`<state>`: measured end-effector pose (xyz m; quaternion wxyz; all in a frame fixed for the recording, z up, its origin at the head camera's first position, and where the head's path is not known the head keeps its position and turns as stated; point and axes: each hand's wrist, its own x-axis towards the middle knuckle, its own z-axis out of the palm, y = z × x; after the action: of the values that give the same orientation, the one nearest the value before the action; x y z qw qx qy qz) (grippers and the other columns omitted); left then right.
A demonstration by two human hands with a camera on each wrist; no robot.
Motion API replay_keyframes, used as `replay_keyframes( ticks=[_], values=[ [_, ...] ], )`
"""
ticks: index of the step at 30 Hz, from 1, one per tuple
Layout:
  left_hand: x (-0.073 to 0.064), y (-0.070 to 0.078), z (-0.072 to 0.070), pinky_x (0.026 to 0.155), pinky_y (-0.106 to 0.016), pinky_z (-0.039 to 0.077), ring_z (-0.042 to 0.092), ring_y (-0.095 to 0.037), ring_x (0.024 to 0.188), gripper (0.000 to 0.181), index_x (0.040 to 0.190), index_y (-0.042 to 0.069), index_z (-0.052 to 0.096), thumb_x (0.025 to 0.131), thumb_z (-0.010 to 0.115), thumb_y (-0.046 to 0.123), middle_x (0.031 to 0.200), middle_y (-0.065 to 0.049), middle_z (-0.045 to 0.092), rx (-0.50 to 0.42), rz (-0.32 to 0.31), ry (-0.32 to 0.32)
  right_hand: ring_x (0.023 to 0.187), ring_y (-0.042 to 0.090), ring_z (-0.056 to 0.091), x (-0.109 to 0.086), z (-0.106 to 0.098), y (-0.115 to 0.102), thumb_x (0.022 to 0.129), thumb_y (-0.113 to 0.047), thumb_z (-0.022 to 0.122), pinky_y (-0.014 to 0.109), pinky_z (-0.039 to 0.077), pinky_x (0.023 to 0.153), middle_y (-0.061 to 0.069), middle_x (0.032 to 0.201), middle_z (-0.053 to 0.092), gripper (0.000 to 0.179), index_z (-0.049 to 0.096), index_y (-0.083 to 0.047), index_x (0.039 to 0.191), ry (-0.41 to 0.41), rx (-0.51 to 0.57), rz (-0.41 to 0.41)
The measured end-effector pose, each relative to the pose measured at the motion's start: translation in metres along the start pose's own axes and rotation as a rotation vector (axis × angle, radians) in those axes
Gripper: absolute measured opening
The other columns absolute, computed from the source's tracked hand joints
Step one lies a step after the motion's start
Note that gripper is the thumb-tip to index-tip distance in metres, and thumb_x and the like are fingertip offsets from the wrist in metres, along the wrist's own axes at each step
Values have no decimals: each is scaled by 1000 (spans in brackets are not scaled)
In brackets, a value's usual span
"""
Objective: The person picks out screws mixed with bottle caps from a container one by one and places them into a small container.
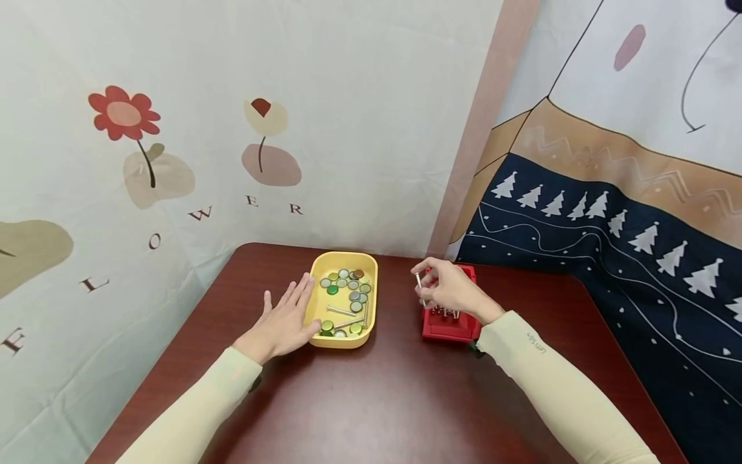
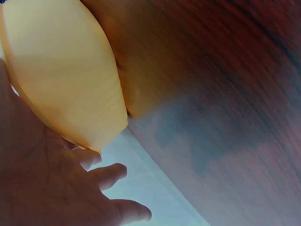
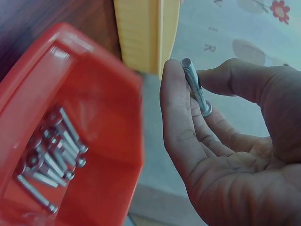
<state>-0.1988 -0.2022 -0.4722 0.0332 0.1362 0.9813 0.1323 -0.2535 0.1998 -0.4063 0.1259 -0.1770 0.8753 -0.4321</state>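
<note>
Between thumb and fingertips my right hand (image 1: 455, 289) pinches a silver bolt (image 3: 194, 85), raised over the red bin (image 1: 449, 330). Several more bolts (image 3: 54, 153) lie in that bin. My left hand (image 1: 285, 322) rests with straight, spread fingers against the left side of the yellow tray (image 1: 343, 344); the left wrist view shows its palm and fingers by the tray's outer wall (image 2: 66, 70). Inside the tray are several bottle caps (image 1: 356, 307), some green and some silver, and a few long bolts (image 1: 341, 310).
The dark red-brown table (image 1: 371, 406) carries both containers, the tray left of the bin with a gap between. Behind the table hangs a pale printed cloth (image 1: 371, 129) with flowers and letters; at the right is a dark blue cloth (image 1: 580, 258) with white trees.
</note>
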Motion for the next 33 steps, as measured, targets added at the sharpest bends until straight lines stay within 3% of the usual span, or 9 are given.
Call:
replay_keyframes(
  ticks=[13, 20, 33],
  values=[
    [2, 1, -3, 133, -95, 9, 25, -51, 181, 96, 188, 7, 12, 114, 59, 48, 199, -14, 9, 6, -12, -2, 99, 34, 86, -2, -25, 25, 109, -4, 76, 58, 72, 92, 30, 125, 78, 50, 62, 4, 156, 27, 76, 119],
    [2, 1, -3, 133, -95, 8, 25, -51, 181, 97, 188, 7, 11, 115, 58, 48, 199, -14, 8, 5, -15, -8, 90, 25, 86, 3, -24, 32, 108, -2, 76, 50, 73, 89, 30, 122, 79, 52, 61, 6, 157, 47, 49, 185],
    [-1, 3, -4, 133, -95, 7, 25, -51, 180, 96, 188, 6, 13, 114, 59, 47, 198, -14, 9, -8, -18, -9, 83, 22, 82, 13, -9, 34, 103, 5, 77, 43, 74, 82, 26, 113, 79, 52, 64, 8, 153, 55, 59, 253]
  ],
)
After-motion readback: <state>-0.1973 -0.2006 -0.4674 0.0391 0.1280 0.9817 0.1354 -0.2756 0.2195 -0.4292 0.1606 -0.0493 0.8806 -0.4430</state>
